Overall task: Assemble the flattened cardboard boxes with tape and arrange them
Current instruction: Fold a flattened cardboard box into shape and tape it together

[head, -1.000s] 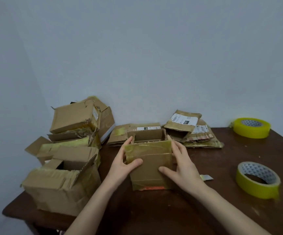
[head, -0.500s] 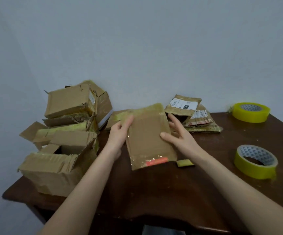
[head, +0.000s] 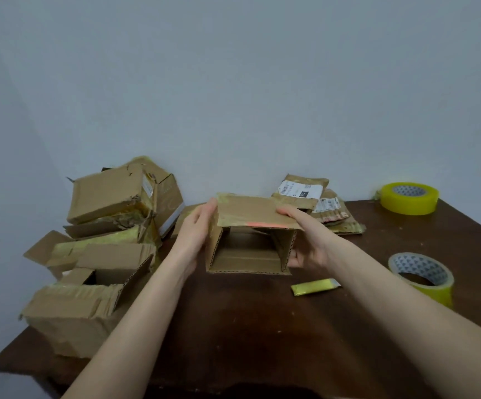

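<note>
A small brown cardboard box (head: pixel 247 214) is held above the dark wooden table (head: pixel 262 326), its open end turned toward me so I look into its hollow inside. My left hand (head: pixel 196 237) lies flat against the box's left wall, thumb on the top panel. My right hand (head: pixel 308 240) grips the right wall, fingers over the top edge near an orange tape strip and others under the side. A short yellow strip of tape (head: pixel 315 286) lies on the table just below the box.
Assembled and opened boxes (head: pixel 95 254) are piled at the left edge. Flattened boxes with shipping labels (head: pixel 317 203) lie behind the held box. One yellow tape roll (head: pixel 409 197) sits at the back right, another (head: pixel 423 275) at the right edge.
The box was flat-sided toward me half a second ago; both hands have turned it so its open end faces me, and it is spread into a square tube.
</note>
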